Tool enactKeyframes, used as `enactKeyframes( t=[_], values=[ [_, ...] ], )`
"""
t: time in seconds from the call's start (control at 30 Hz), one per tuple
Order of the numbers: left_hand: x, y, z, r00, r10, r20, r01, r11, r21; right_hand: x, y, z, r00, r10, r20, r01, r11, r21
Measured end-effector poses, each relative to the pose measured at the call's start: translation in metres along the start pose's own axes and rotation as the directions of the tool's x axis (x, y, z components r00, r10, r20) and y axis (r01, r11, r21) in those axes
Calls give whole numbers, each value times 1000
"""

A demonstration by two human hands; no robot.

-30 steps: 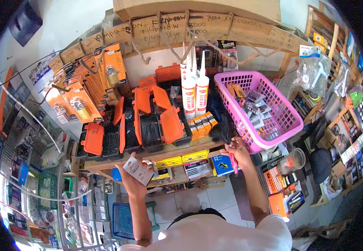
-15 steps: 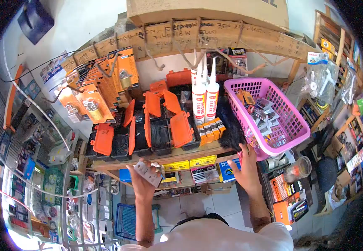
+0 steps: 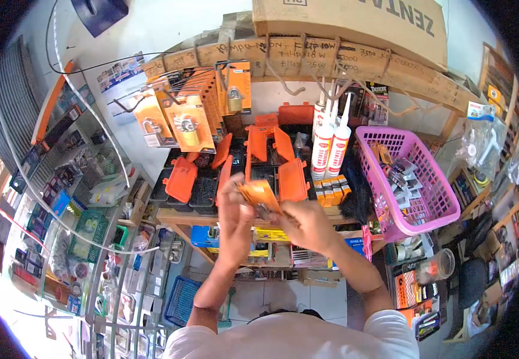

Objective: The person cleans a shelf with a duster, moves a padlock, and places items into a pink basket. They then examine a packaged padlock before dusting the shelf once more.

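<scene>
A wooden shelf [image 3: 181,215] carries black trays [image 3: 202,191] of small hardware with orange lids [image 3: 181,178] tipped open. Beside them stand white sealant tubes [image 3: 330,146], upright, with small orange boxes [image 3: 331,191] lined up at their foot. At the right end sits a pink basket [image 3: 427,209] holding packaged goods. A lower shelf [image 3: 271,263] holds flat boxes.

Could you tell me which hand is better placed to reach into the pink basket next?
Right, probably. The right hand is on the side of the pink basket, while the left hand sits farther from it. Both are on the small orange pack, so one must let go first.
</scene>
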State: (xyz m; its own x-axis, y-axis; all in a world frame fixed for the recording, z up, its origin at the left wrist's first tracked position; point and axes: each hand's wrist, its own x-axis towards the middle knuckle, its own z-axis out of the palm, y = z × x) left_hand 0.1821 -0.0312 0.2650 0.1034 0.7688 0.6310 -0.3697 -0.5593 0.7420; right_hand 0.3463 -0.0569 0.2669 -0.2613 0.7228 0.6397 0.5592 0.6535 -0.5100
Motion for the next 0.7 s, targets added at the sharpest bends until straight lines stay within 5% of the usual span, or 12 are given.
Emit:
enactKeyframes(
  t=[0.07,0.1,0.13,0.2,0.4,0.7],
  values=[
    [12,23,-2,989,55,-137,-43,995,84,27,-31,-17,998,60,-12,-54,950,308],
    [18,24,-9,974,182,-135,-140,952,273,39,-28,-16,999,-19,-41,32,934,355],
    [23,25,-20,952,305,5,-303,946,118,51,-48,-20,994,105,-16,-78,824,561],
    [30,33,-26,939,345,0,-337,919,203,76,-55,-17,995,62,-74,9,701,713],
    [37,54,-33,902,429,-53,-358,811,462,113,-66,-6,957,197,-213,76,538,839],
    [39,46,-45,916,401,3,-361,821,442,103,-74,-2,925,322,-202,8,515,857]
  ],
)
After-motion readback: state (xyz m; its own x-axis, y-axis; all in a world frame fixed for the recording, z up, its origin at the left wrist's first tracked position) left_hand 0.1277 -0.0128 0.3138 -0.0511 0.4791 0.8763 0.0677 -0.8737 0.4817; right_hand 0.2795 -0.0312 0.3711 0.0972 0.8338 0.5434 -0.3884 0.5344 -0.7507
